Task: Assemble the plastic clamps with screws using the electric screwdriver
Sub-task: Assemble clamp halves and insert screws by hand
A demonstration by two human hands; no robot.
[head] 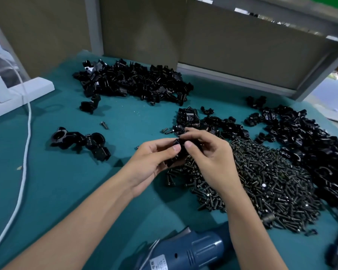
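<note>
- Teal felt-like mat (66, 191) covers the bench.
- Screw pile (261, 182): one heap of short dark metal screws, too many to count.
- Left hand (152, 160) and right hand (209, 158) both pinch one glossy black plastic clamp (180, 148) over the pile's far-left edge.
- Loose clamp parts: three heaps, far left (133, 80), just beyond (203, 121) and right (310, 145) of the pile.
- One blue electric screwdriver (193, 248) lies at the pile's near side.
- One stray screw (104, 125) lies left of the pile.
</note>
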